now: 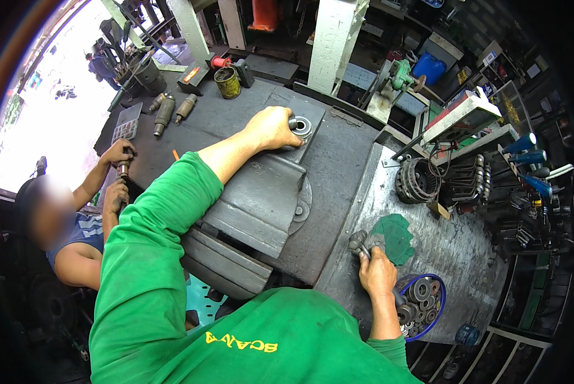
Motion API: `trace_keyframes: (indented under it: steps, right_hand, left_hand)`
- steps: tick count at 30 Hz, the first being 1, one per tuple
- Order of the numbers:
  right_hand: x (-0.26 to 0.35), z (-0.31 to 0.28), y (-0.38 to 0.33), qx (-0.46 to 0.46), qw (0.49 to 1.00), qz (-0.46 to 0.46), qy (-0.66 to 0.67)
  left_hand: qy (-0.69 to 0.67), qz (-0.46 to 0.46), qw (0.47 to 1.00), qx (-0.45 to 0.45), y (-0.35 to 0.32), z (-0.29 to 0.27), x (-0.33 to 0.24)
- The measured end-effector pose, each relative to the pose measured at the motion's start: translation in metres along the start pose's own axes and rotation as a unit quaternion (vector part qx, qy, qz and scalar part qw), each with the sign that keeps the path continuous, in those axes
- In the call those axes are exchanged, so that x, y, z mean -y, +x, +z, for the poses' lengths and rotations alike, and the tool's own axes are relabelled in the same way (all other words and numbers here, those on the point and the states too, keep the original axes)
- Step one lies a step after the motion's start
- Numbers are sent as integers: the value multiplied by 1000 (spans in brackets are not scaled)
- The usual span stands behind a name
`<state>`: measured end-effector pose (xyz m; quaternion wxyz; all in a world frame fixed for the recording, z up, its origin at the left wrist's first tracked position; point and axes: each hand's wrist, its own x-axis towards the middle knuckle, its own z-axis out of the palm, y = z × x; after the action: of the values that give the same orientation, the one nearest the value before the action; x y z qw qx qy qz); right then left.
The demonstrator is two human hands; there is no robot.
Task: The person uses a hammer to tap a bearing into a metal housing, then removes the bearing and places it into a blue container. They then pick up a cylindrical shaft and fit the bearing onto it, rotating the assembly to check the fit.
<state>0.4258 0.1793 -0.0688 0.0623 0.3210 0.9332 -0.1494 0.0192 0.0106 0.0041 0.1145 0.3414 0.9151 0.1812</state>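
My left hand [273, 130] is wrapped around a round steel bearing [304, 128], pressing it against the flat rear part of a large grey bench vise [255, 198]. The bearing's face and dark centre hole show past my fingers. My right hand [378, 274] grips a hammer, its metal head [360, 242] resting at or just above the right-hand metal bench [344, 281]. Beside the hammer head lies a green cloth [396, 238]. Just right of my right wrist stands a blue-rimmed basin [445, 297] full of bearings and rings.
A co-worker's hands [116, 192] hold a metal part at the left bench edge. Cylindrical metal parts [165, 115], a yellow tin [227, 83] and a parts box [127, 121] stand at the far left. A ring-shaped coil [418, 181] and hanging tools [530, 166] lie right.
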Motion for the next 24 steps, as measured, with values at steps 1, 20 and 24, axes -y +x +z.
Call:
trace_keyframes:
  steps: [1,20,24]
  right_hand:
    - [0,1,0,-3,1000,-1,-2]
    - [-6,-2,5,6,1000,9,24]
    - [-6,-14,16,11,998,20,53]
  left_hand:
    - [1,1,1000,2,0,0,0]
    - [-396,131,907,-54,12,-7,20]
    - [-356,97,929,-32,9,-5,20]
